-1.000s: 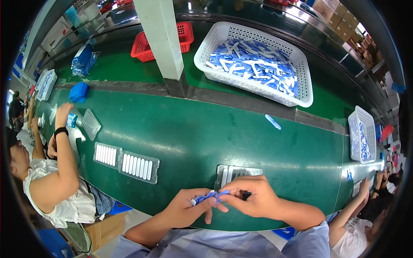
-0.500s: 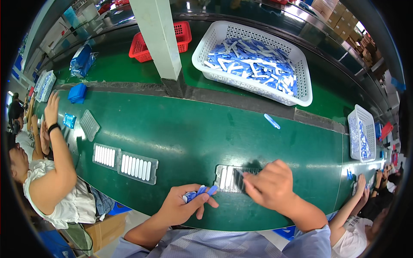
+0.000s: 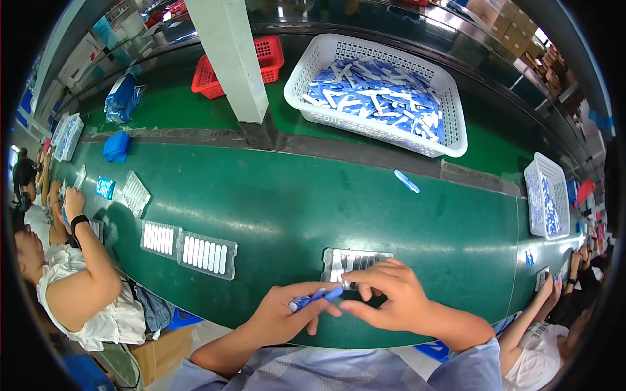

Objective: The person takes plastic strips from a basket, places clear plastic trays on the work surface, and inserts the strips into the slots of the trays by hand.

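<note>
My left hand (image 3: 287,311) is closed around a small bundle of flat blue-and-white strips (image 3: 313,298) with rounded ends; one blue end sticks out toward the right. Close beside that end is my right hand (image 3: 391,296), thumb and fingers apart with nothing between them. Just beyond my hands lies a clear plastic slotted tray (image 3: 330,266). White shows in its left slots, while my right hand covers part of its near side. To the left, an opened clear case (image 3: 208,254) has rows of white strips in both halves.
A large white basket (image 3: 385,129) heaped with such strips stands past the dark ledge. One blue strip (image 3: 407,181) lies alone on the green table (image 3: 280,208). A grey post (image 3: 231,58) rises near a red basket (image 3: 270,60). Co-workers sit at both sides, one with a wristband (image 3: 79,220).
My right hand has come back from the tray toward the strips in my left hand, and its fingers have spread. The co-worker on the left has lowered a raised arm.
</note>
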